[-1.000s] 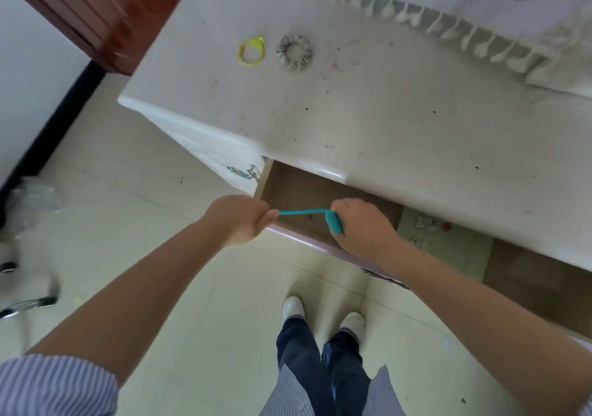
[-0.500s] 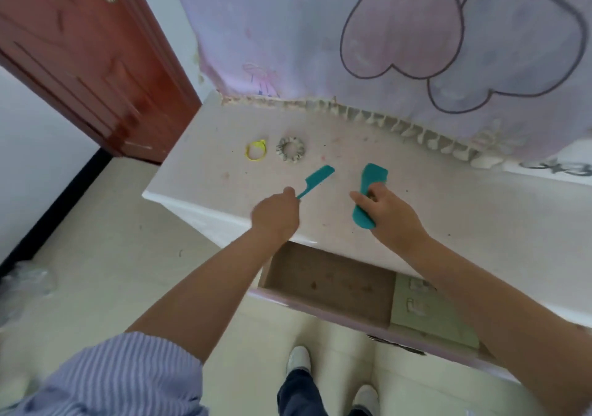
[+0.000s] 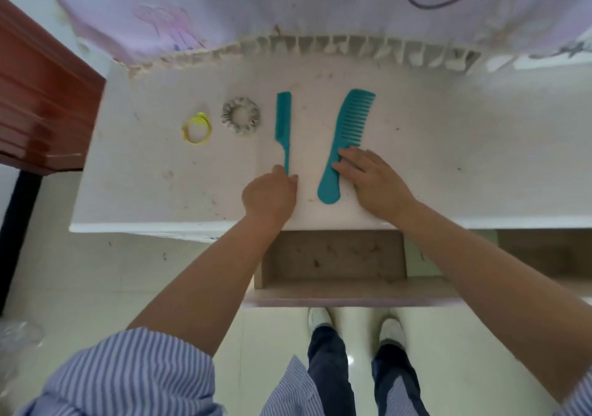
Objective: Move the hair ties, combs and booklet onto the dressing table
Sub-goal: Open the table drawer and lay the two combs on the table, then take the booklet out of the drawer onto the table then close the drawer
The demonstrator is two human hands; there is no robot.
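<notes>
Two teal combs lie side by side on the white dressing table (image 3: 464,165). My left hand (image 3: 270,196) pinches the thin tail end of the tail comb (image 3: 283,117). Fingertips of my right hand (image 3: 373,180) grip the wide-tooth comb (image 3: 347,124) where handle meets teeth; the comb lies flat. To the left sit a grey scrunchie (image 3: 241,115) and a yellow hair tie (image 3: 196,129), both untouched. A pale green sliver, perhaps the booklet (image 3: 415,255), shows in the open drawer (image 3: 333,260), mostly hidden by my right arm.
A purple printed cloth (image 3: 288,5) with a frilled edge hangs over the table's back. A red-brown wooden door (image 3: 35,101) stands at the left. The pulled-out drawer juts toward my feet over pale floor tiles. A clear plastic bag (image 3: 16,335) lies at far left.
Both hands lifted the combs out of the drawer, carried them over the tabletop and set them down flat beside the scrunchie. My view shifted to look straight down.
</notes>
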